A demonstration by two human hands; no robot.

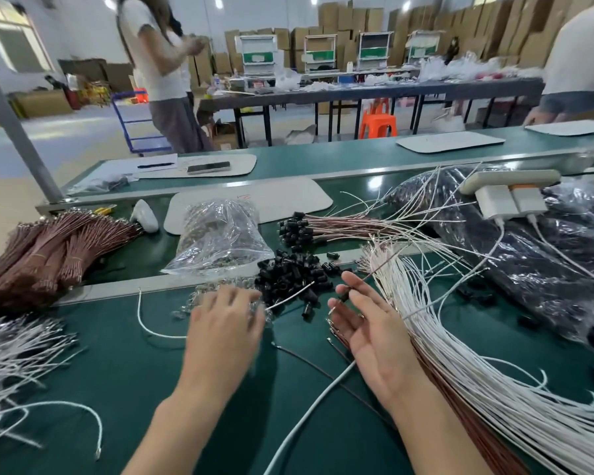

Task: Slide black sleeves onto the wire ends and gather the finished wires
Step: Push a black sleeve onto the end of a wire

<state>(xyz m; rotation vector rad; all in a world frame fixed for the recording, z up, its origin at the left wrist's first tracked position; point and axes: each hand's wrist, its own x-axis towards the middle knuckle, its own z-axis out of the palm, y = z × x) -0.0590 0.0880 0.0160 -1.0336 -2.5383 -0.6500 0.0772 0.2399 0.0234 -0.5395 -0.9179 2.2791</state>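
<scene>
Near edge: green bench [151, 389], one loose white wire [93, 411] curled bottom-left, a thick pale cable [309, 413] running up the middle toward the right hand [367, 334]. Fan of long white wires [477, 371] sweeps along the right, with reddish-brown wires [491, 450] under it.

Left hand [223, 327]: palm down, motion-blurred, over a patch of clear glinting bits [203, 293]. A single white wire [288, 296] comes out from under its fingers and crosses the sleeve heap. Can't tell whether its grip is on that wire.

Right hand: palm turned inward, grip pinching a small black sleeve [343, 297] between thumb and forefinger, other fingers relaxed. A thin dark wire [381, 269] leads up-right from it.

Just beyond both hands: heap of loose black plastic sleeves [292, 272]. Behind it, sleeved brown wires [340, 226] lie gathered, black ends pointing left. Crumpled clear plastic bag [220, 234] is left of those, tied bundles of brown wires [48, 248] far left.

Right side: big clear bag of dark parts [511, 269], white power strip [508, 178] on top.

Far: two people standing, stacked cardboard cartons [350, 18].
</scene>
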